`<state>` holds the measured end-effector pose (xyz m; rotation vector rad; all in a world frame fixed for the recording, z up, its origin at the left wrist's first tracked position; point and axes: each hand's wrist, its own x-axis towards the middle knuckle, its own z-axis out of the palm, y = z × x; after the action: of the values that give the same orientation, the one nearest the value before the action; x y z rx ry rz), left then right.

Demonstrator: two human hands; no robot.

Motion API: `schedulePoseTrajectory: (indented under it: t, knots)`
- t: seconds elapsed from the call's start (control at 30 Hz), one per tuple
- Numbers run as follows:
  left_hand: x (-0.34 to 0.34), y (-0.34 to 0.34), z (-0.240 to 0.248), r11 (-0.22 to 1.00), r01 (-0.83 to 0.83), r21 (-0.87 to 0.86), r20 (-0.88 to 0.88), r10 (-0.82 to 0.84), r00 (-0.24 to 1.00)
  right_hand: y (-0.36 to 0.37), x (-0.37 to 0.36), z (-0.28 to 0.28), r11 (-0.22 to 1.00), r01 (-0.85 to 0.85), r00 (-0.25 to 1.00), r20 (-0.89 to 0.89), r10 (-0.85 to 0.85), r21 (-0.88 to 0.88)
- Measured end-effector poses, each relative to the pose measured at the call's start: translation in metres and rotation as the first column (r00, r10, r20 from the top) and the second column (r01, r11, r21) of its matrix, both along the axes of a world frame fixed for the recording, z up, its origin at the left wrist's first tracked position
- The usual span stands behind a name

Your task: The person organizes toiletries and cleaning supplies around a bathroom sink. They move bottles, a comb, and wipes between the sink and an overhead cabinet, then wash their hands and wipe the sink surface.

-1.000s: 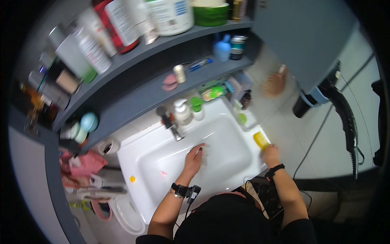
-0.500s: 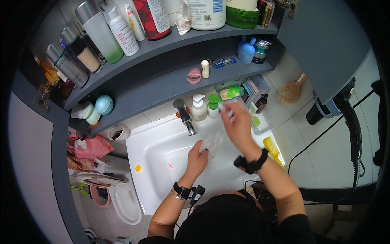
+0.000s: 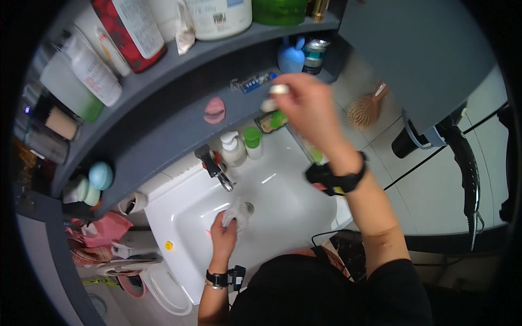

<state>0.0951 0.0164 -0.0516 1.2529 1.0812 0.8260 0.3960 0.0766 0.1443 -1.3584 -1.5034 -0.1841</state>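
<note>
Pinching a small, blurred pale item (image 3: 279, 89), the right grip (image 3: 314, 111) hovers with a pink case (image 3: 215, 111) to its left. The left grip (image 3: 223, 232) clasps a crumpled white wad (image 3: 237, 213), the sink (image 3: 285, 204) beneath it and the faucet (image 3: 215, 167) ahead.

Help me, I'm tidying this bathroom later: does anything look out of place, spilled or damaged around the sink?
Two stray bits: a small yellow object sits alone on the sink's left rim, and a pink scrap shows in the basin near the left hand. They look odd lying loose there. I see no spill or damage.
</note>
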Motion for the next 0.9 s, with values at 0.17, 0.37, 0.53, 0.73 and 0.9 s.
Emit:
schedulePoseTrajectory:
  t: [0.17,0.37,0.53,0.73,0.9]
  knots:
    - [-0.013,-0.003,-0.028,0.977,-0.047,-0.209,-0.061,0.035,0.997,-0.068,0.087,-0.050,0.778,0.299,0.927,-0.026,-0.375,-0.553]
    - [0.003,-0.008,-0.040,0.972,-0.022,-0.233,-0.088,0.002,0.996,-0.070,0.132,-0.190,0.669,0.503,0.863,0.271,-0.427,-0.548]
    - [0.006,-0.015,-0.045,0.984,0.002,-0.176,-0.129,-0.025,0.991,-0.056,0.156,-0.253,0.684,0.537,0.842,0.264,-0.471,-0.494]
    - [-0.007,-0.022,-0.057,0.980,-0.039,-0.197,-0.114,0.017,0.993,-0.051,0.161,-0.268,0.721,0.535,0.845,0.274,-0.460,-0.440]
    - [-0.007,-0.023,-0.063,0.976,-0.041,-0.215,-0.105,0.018,0.994,-0.054,0.153,-0.256,0.697,0.517,0.854,0.248,-0.457,-0.497]
